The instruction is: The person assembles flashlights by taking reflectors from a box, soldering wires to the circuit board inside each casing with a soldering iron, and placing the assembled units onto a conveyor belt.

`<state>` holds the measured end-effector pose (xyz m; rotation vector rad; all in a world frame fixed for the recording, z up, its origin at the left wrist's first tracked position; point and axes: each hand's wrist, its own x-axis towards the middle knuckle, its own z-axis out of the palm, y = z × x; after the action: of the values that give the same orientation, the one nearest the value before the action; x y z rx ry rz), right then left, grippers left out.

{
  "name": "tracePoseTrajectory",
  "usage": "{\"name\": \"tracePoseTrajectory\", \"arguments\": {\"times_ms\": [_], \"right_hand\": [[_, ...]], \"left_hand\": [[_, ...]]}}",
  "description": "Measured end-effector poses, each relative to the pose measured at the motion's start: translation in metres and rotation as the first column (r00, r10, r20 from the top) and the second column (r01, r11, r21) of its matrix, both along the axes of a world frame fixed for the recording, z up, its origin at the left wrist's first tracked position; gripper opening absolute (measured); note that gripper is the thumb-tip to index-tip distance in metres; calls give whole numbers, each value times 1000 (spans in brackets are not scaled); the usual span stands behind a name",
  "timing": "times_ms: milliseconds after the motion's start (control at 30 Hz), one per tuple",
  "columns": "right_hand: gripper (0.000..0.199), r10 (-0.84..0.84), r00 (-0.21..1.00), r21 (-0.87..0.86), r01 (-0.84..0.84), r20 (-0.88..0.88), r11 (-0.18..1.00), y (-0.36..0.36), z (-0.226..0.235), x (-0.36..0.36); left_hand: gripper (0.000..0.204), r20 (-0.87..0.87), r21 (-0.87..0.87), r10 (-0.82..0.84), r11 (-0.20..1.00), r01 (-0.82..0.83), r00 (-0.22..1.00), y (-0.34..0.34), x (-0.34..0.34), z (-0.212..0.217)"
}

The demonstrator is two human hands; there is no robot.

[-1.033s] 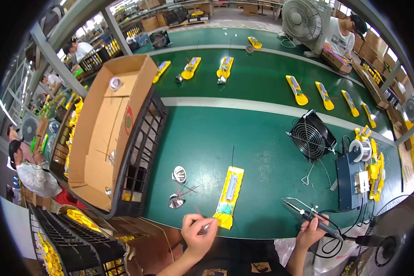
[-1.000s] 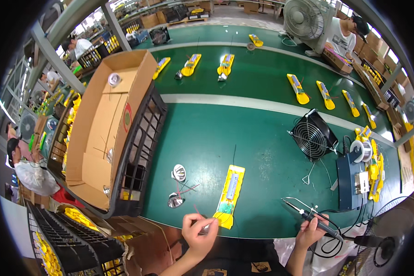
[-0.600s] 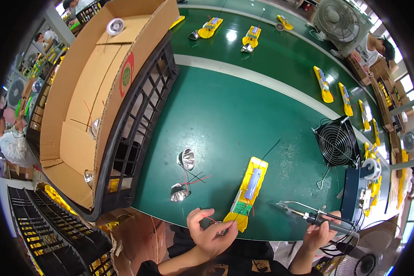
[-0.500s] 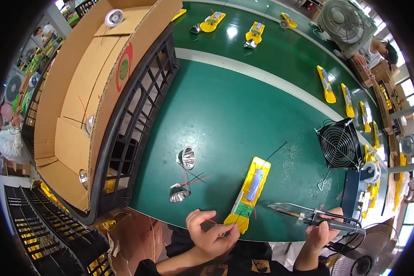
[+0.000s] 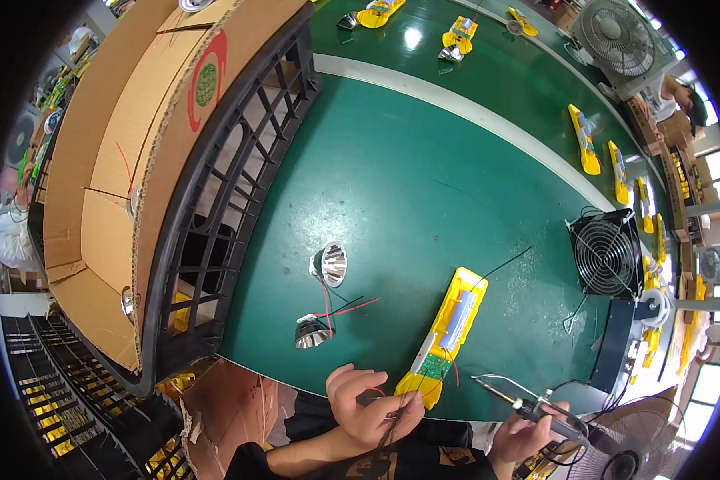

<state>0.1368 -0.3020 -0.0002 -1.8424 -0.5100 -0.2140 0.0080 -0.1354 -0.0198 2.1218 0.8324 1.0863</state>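
Observation:
A yellow plastic housing lies tilted on the green bench in front of me. It holds a blue-purple cylindrical battery, a small green circuit board and thin red and black wires. At its near end my left hand pinches thin wires between thumb and fingertips. My right hand grips a soldering iron with a thin curved metal tube beside its tip. The iron's tip points left, just right of the board and apart from it. Two lamp reflectors with red and black wires lie left of the housing.
At left, an open cardboard box with more reflectors sits on a black plastic crate. A black square fan stands at right, near a dark blue box-shaped unit. Beyond a pale strip, several yellow housings lie on a green surface.
My right hand has brought the soldering iron left and down, toward me. The view has shifted slightly, so the housing sits further right. My left hand still pinches near the housing's end.

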Motion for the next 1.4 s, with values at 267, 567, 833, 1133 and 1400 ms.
{"name": "tracePoseTrajectory", "arguments": {"times_ms": [267, 567, 833, 1133, 1400], "right_hand": [[39, 154, 950, 242, -87, -273, 966, 31, -6, -29], [42, 141, 972, 102, -124, -186, 987, 37, -9, -31], [43, 154, 975, 45, -148, -157, 988, 33, -11, -31], [38, 165, 958, 200, -118, -236, 973, 33, -14, -35], [44, 71, 985, 22, -69, -157, 997, 38, -8, -32]], "left_hand": [[24, -3, 53, -38, 998, 38, 999, -2, -4, -9], [20, -71, 48, -11, 999, 14, 997, -2, -5, -5], [21, -39, 76, 11, 997, -8, 999, -2, -3, -5], [25, -87, 62, -48, 997, 54, 995, -2, -6, -4], [25, -78, 67, -41, 997, 46, 996, -2, -5, -5]]}}
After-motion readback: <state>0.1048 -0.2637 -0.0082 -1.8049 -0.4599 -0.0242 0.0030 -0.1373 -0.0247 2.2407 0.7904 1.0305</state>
